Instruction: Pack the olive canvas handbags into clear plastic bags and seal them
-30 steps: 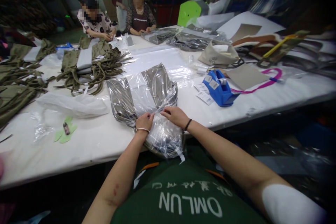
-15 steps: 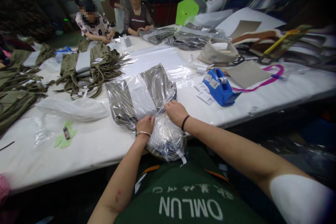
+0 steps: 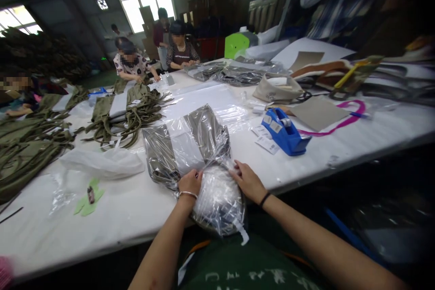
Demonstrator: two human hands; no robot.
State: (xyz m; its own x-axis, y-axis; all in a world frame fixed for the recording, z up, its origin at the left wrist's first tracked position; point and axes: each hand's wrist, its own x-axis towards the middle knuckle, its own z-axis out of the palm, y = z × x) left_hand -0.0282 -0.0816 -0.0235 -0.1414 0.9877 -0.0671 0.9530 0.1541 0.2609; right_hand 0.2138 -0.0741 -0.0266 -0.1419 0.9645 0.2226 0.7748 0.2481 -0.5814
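Note:
A folded olive fabric item (image 3: 206, 129) with a white paper band (image 3: 187, 150) lies inside a clear plastic bag (image 3: 219, 204) at the table's front edge. The plastic bunches between my hands, and its near end, with straps and something pale inside, hangs over the edge. My left hand (image 3: 190, 183) is closed on the plastic at the left of the bunched part. On the right side, the fingers of my right hand (image 3: 247, 181) pinch the plastic. A white tag-like strip (image 3: 242, 232) sticks out of the near end.
A blue tape dispenser (image 3: 284, 132) sits to the right, beside printed labels (image 3: 267, 144). Olive bags (image 3: 127, 106) are stacked left, near a crumpled plastic bag (image 3: 105, 163). Flat clear bags (image 3: 207, 99) lie beyond. Several people work across the table.
The head view has tilted up, showing more of the windows. My right hand has moved right and toward me along the plastic. The left hand keeps its hold.

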